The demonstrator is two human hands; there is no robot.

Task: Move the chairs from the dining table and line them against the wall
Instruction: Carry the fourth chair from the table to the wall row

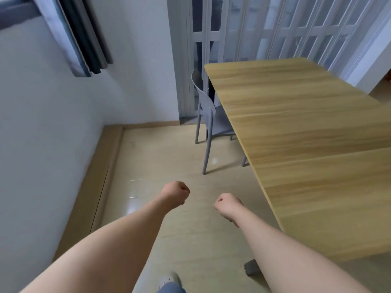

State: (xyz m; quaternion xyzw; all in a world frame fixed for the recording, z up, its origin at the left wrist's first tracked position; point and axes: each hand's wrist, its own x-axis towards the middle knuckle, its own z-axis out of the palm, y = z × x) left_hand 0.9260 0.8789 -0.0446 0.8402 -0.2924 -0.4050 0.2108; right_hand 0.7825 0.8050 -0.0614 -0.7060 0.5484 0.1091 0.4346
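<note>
Ahead, the grey chair (208, 115) stands far-right of both fisted, empty hands; right hand (228, 206) nearer than left hand (176, 194).

Head camera looks forward and down, near the table (296, 123), facing the wall (42, 123).

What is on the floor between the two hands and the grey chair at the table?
Nothing: in the head view, only bare floor lies between the left hand, the right hand and the grey chair. Both fists hold nothing.
</note>
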